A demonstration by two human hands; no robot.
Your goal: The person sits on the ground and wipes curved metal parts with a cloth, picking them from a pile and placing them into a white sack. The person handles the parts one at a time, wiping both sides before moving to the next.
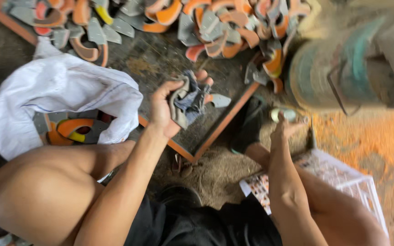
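Both hands grip: left hand (166, 109) bunches a soft, limp grey rag (189, 101) over the orange frame (224, 122); right hand (284, 127) pinches a small, hard, pale piece (284, 114) beside it, probably slippery.

Both bare forearms reach forward between raised knees, the left hand (167, 107) curled in a closed grip, the right hand (284, 126) pinching.

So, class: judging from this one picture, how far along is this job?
Looks done: a few orange and grey pieces sit in the white sack. In hand: the left hand grips a grey rag, and the right hand holds a small pale object by the blurred wheel. Left: a big pile lies on the floor.
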